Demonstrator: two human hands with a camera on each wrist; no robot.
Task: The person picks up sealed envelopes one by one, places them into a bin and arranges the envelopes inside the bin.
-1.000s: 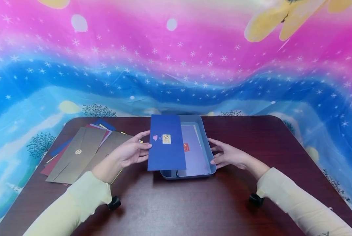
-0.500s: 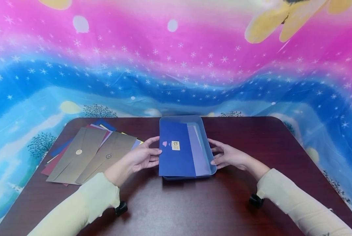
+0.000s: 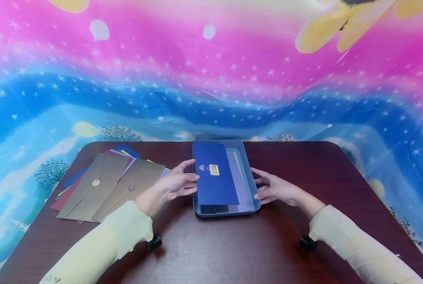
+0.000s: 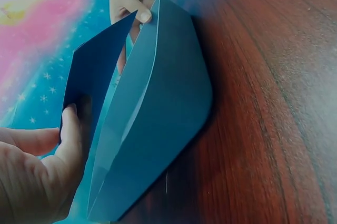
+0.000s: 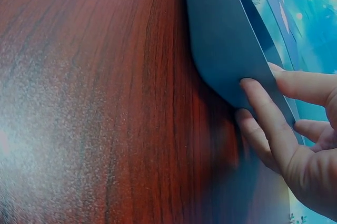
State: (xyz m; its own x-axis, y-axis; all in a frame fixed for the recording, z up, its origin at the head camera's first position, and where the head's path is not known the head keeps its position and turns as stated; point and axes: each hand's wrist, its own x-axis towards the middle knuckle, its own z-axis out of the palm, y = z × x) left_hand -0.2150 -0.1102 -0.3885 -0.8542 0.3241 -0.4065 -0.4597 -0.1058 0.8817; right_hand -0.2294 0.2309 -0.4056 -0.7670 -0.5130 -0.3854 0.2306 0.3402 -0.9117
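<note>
Blue paper is pinched at its left edge by the person's left grip (image 3: 181, 182), thumb on one side and fingers on the other, with little more than the paper's thickness between them. That sheet is the blue envelope (image 3: 218, 191), with a pale sticker (image 3: 214, 170) near its middle, and it hangs over the left and middle part of the grey-blue tray (image 3: 225, 215). The left wrist view shows it tilted, with a gap between it and the tray's left wall. The right grip (image 3: 276, 190) is at the tray's right wall, thumb at the rim and other fingers against the outside, spread but with that wall held between them.

Within the tray lies a lavender paper (image 3: 246, 203), partly covered from my side by the blue one. To the tray's left, on the dark tabletop (image 3: 229, 248), is a loose fan of envelopes, two brown envelopes (image 3: 90, 193) uppermost. A snowflake-printed cloth (image 3: 211, 98) hangs behind the tray.

I take the step in hand to be laying the blue envelope into the tray. The next move seems to call for clearing the left rim, levelling the paper, then loosening the left pinch while the right steadies the tray.
</note>
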